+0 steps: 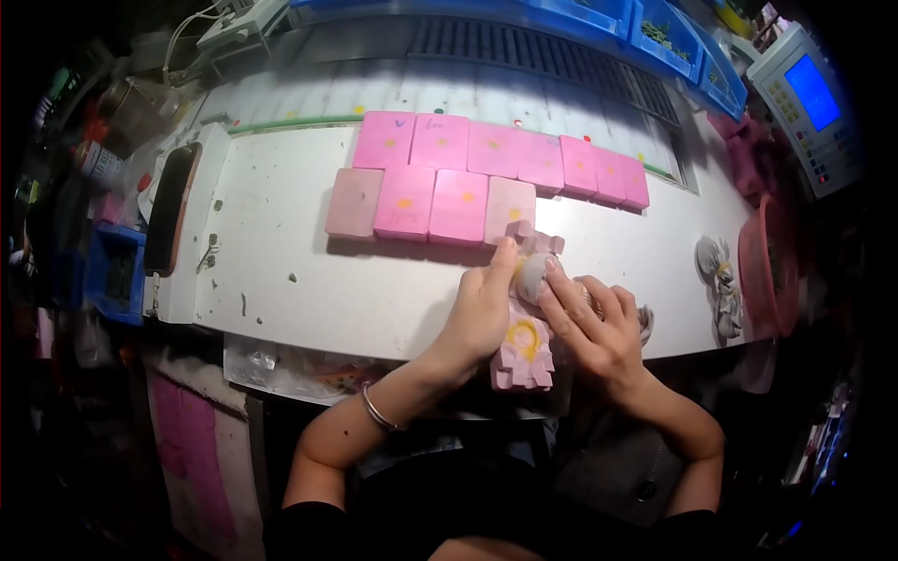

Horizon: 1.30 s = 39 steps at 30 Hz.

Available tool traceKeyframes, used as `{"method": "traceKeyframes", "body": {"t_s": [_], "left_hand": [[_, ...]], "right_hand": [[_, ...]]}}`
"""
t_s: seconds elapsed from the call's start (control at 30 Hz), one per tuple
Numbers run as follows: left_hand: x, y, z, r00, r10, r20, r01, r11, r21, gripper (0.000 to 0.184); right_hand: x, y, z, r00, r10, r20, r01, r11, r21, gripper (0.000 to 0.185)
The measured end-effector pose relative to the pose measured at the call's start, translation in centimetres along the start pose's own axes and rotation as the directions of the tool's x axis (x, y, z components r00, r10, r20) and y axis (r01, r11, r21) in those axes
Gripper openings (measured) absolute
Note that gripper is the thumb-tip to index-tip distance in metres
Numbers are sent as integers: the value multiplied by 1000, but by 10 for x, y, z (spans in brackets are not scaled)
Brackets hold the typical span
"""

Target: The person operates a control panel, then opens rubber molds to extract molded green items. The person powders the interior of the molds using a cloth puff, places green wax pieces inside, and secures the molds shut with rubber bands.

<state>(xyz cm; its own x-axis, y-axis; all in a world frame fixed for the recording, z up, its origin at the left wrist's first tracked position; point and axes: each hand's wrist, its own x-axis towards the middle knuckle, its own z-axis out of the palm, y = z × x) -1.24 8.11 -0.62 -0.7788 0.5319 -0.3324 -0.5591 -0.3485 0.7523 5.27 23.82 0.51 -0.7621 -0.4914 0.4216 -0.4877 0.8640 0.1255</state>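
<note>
Two rows of pink blocks [403, 202] lie on the white table, several with yellow marks. My left hand [483, 304], with a bracelet on its wrist, is closed on the left side of a pale pink mold piece [536, 241]. A rounded grey lump [532, 278] rests against that piece, and my right hand [591, 323] presses its fingertips on the lump. Just below the hands, at the table's front edge, is another pale pink mold piece [523, 359] with a yellow ring-shaped mark. The fingers partly hide the lump.
Grey lumpy pieces [723, 285] lie at the right beside a red basin [769, 266]. Blue bins [666, 39] and a device with a blue screen [810, 92] stand at the back right. A dark pad [174, 208] is at the left, near small green scraps [208, 251].
</note>
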Motion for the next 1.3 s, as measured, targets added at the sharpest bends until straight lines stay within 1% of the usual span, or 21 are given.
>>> {"method": "traceKeyframes", "body": {"t_s": [0.13, 0.23, 0.33, 0.47, 0.53, 0.63, 0.7, 0.77, 0.8, 0.83, 0.87, 0.9, 0.93, 1.03, 1.07, 1.1, 1.17, 1.2, 1.23, 1.27, 1.3], "left_hand": [[-4, 7, 0, 992, -117, 48, 119, 992, -32, 53], [0, 6, -1, 990, -135, 44, 138, 988, -67, 53], [1, 0, 7, 999, 2, -54, -1, 1000, 30, 54], [4, -3, 0, 997, -53, -52, 50, 998, -41, 51], [6, -16, -16, 995, 102, 21, -104, 953, 284, 44], [-8, -7, -15, 927, 376, -8, -338, 841, 422, 39], [-15, -5, -8, 935, 353, -26, -322, 878, 353, 40], [-12, -14, 0, 801, 597, 42, -570, 739, 359, 45], [-8, -13, -6, 654, 723, 220, -608, 330, 723, 54], [-12, -16, 1, 672, 714, 199, -567, 322, 758, 62], [-15, -22, 4, 651, 719, 243, -580, 266, 770, 65], [-17, -26, 5, 631, 720, 289, -594, 208, 778, 69], [-19, -24, 6, 630, 716, 301, -599, 202, 775, 69], [-19, -18, 7, 561, 746, 358, -717, 223, 660, 71], [-17, -19, 5, 761, 625, 173, -631, 652, 420, 68], [-17, -17, 4, 918, 391, 73, -395, 916, 66, 66], [-15, -4, -8, 947, 257, 193, -292, 939, 181, 64], [-13, -1, -16, 940, -87, 329, -7, 961, 275, 72], [-11, -2, -22, 805, -425, 414, 258, 879, 401, 80], [-12, -28, -17, 894, -131, 429, 68, 985, 159, 76], [-13, -28, -9, 895, -134, 425, 72, 985, 159, 76]], "right_hand": [[8, 3, -16, 995, 16, 96, -21, 998, 52, 43], [7, 5, -14, 999, 22, -34, -24, 998, -53, 38], [7, 3, -6, 995, -99, -28, 93, 984, -153, 33], [9, 2, -12, 996, -91, 11, 92, 986, -139, 38], [5, 5, -18, 997, 50, 62, -53, 998, 38, 41], [-13, 17, -15, 969, 231, 83, -234, 972, 28, 43], [-22, 22, -13, 952, 276, 131, -286, 957, 57, 42], [-22, 23, -13, 957, 269, 112, -282, 953, 115, 42], [-18, 23, -16, 962, 257, 89, -271, 938, 215, 39], [-13, 20, -23, 961, 264, 89, -277, 937, 213, 39], [-6, 17, -30, 867, 425, 261, -483, 581, 655, 37], [0, 13, -33, 754, 447, 482, -542, 8, 841, 34], [6, 9, -32, 720, 469, 513, -520, -125, 845, 26], [4, 11, -28, 779, 446, 441, -511, 43, 858, 21], [2, 12, -28, 828, 423, 367, -473, 176, 863, 20], [3, 8, -31, 831, 417, 367, -469, 174, 866, 20], [7, -4, -43, 890, 380, 253, -397, 371, 839, 24], [7, -6, -45, 925, 347, 157, -318, 480, 818, 27], [12, -8, -50, 949, 305, 79, -255, 596, 762, 27], [11, -14, -52, 952, 306, 17, -221, 646, 731, 28], [7, -22, -53, 952, 302, -43, -188, 693, 696, 28]]}}
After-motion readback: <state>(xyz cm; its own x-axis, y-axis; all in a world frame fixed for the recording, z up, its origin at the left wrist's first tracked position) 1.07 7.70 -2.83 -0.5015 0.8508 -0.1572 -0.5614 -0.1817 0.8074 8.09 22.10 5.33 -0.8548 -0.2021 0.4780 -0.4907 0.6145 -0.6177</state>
